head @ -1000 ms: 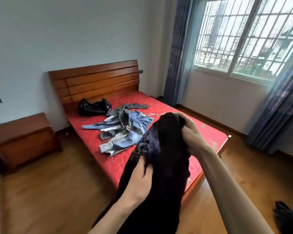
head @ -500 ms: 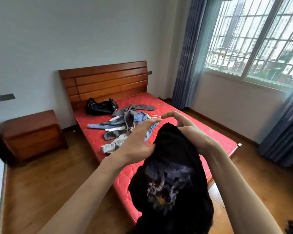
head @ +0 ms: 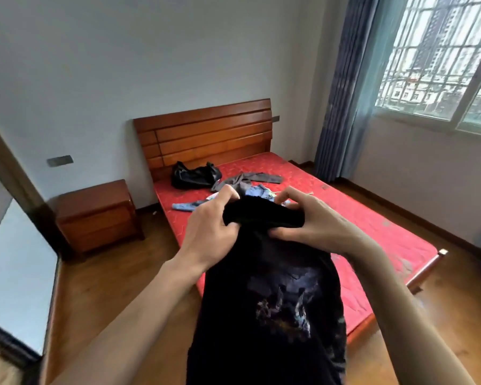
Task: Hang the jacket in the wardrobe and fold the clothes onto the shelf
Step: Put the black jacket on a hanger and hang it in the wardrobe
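Both grips clenched on the top edge of the black printed garment: left hand, right hand. It hangs over the red bed, jeans pile behind.

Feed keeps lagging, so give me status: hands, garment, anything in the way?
Left hand and right hand both grip the black garment at its top edge. Garment hangs in front of the bed. Nothing in the way.

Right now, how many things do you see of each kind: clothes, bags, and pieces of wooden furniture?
Clothes: 3 (black garment held up, grey top, denim piece)
Bags: 1 (black bag)
Wooden furniture: 2 (bed, nightstand)
Total: 6
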A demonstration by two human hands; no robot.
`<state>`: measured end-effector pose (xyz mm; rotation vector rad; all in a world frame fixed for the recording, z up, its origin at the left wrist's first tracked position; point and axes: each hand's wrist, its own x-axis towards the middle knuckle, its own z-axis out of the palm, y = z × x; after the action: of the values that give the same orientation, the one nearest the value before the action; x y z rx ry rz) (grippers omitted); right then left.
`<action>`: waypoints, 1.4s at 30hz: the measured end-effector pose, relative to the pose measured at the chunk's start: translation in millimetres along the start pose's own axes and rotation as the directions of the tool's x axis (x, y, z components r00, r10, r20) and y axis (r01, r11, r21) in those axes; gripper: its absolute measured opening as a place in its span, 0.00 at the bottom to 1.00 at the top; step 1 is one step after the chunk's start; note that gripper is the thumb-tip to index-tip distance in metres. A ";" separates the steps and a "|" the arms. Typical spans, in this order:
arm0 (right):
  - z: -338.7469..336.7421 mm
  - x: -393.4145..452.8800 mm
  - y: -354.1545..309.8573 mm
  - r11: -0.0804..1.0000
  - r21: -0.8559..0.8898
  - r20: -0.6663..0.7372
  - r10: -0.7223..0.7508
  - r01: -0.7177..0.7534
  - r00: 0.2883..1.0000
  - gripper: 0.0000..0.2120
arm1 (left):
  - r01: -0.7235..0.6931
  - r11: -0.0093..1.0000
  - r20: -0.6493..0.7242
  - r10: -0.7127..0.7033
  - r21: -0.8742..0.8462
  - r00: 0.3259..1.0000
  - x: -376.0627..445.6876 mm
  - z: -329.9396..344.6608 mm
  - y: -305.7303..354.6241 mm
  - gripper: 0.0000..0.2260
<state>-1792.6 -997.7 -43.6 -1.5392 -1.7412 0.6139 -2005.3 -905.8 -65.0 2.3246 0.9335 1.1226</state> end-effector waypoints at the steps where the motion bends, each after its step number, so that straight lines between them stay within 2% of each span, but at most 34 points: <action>1: 4.3 4.5 4.7 0.997 -0.069 -0.040 -0.034 0.031 0.999 0.16 | 0.024 0.997 -0.083 -0.017 0.078 0.996 1.5 -6.1 0.6 0.15; 4: 26.9 23.3 21.6 0.980 -0.195 -0.135 -0.069 0.042 0.988 0.17 | 0.097 0.977 -0.263 -0.045 0.191 0.964 1.2 -20.5 1.4 0.19; 8: 93.8 54.4 45.9 0.914 -0.399 -0.319 -0.066 -0.071 0.945 0.23 | 0.038 0.970 -0.336 0.046 0.241 0.941 1.9 -35.1 -11.4 0.21; 12: 148.4 83.4 65.8 0.893 -0.375 -0.399 0.086 -0.249 0.913 0.28 | -0.034 0.946 -0.415 0.173 0.321 0.893 7.2 -65.7 -47.2 0.20; 14: 159.4 102.6 59.8 0.883 -0.386 -0.412 0.094 -0.268 0.906 0.30 | -0.025 0.924 -0.411 0.193 0.381 0.891 9.9 -85.3 -73.6 0.20; 16: 162.2 128.7 45.7 0.877 -0.406 -0.415 0.074 -0.258 0.907 0.27 | 0.041 0.914 -0.427 0.149 0.403 0.892 11.9 -105.5 -103.3 0.20; 19: 163.9 175.6 20.7 0.874 -0.449 -0.421 -0.021 -0.188 0.907 0.15 | 0.151 0.878 -0.469 0.091 0.454 0.878 9.9 -137.7 -146.5 0.19; 22: 188.7 217.8 -0.1 0.893 -0.431 -0.502 -0.118 -0.130 0.857 0.12 | 0.243 0.847 -0.523 0.048 0.473 0.851 10.4 -173.4 -184.6 0.19; 23: 203.3 227.8 -4.8 0.905 -0.409 -0.498 -0.115 -0.115 0.860 0.13 | 0.269 0.843 -0.541 0.031 0.466 0.841 11.7 -185.5 -196.2 0.19; 27: 256.8 266.2 -18.2 0.943 -0.322 -0.326 -0.027 -0.084 0.945 0.19 | 0.325 0.818 -0.556 -0.007 0.475 0.831 12.5 -229.9 -241.7 0.20; 29: 269.6 288.9 -33.6 0.952 -0.299 -0.323 -0.038 -0.064 0.946 0.22 | 0.359 0.821 -0.547 -0.070 0.443 0.835 8.4 -251.0 -265.6 0.20; 32: 281.1 324.2 -65.8 0.973 -0.231 -0.355 -0.074 -0.011 0.932 0.21 | 0.428 0.814 -0.535 -0.176 0.394 0.827 -0.3 -281.0 -302.5 0.18; 36: 292.0 372.3 -93.7 0.968 -0.237 -0.318 -0.157 0.082 0.935 0.18 | 0.489 0.805 -0.484 -0.298 0.337 0.823 -6.1 -309.9 -339.4 0.08; 39: 293.3 405.9 -105.6 0.966 -0.192 -0.135 -0.200 0.173 0.970 0.14 | 0.507 0.849 -0.390 -0.422 0.147 0.819 -5.5 -331.4 -367.1 0.08; 42: 292.9 441.8 -119.2 0.963 -0.095 0.200 -0.231 0.254 0.952 0.10 | 0.535 0.842 -0.258 -0.534 -0.071 0.805 -2.2 -356.0 -391.0 0.06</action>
<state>-2106.1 -553.9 -47.7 -1.3506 -2.1064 0.5514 -2444.8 -612.4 -84.6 1.7438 1.5715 1.1874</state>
